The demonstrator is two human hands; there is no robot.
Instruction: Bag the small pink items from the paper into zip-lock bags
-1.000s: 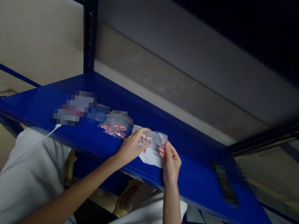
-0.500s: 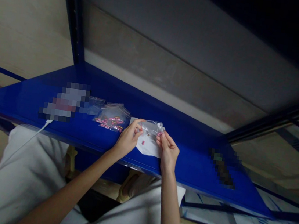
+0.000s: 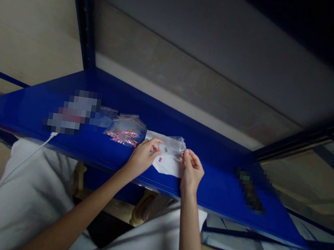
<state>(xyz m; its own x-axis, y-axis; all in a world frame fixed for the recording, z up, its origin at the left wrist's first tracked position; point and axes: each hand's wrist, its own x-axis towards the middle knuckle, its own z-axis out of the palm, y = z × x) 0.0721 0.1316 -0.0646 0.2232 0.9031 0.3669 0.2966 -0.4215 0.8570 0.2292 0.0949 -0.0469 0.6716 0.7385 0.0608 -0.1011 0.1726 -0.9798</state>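
Observation:
My left hand (image 3: 146, 154) is pinched closed at the left side of a white sheet of paper (image 3: 167, 168); what its fingertips hold is too small to name. My right hand (image 3: 192, 170) is also closed, thumb against fingers, over the sheet's right edge. Its fingertips meet the corner of a clear plastic bag (image 3: 177, 144), and a tiny piece there cannot be made out. A small pink bead-like piece (image 3: 160, 159) lies on the paper between my hands. Left of the paper, clear zip bags (image 3: 126, 124) hold many pink and gold pieces (image 3: 123, 135).
The blue shelf (image 3: 112, 156) carries everything. At its left lie a blurred-out pale object (image 3: 74, 112) with a white cable (image 3: 37, 150) and another clear bag (image 3: 106, 117). A blurred-out dark object (image 3: 250, 190) lies right. A blue post (image 3: 86, 26) rises at the back left.
My right hand has shifted slightly right and down, and the pink seen at its fingertips no longer shows. My left fingers have dropped slightly. The pink piece stays on the paper.

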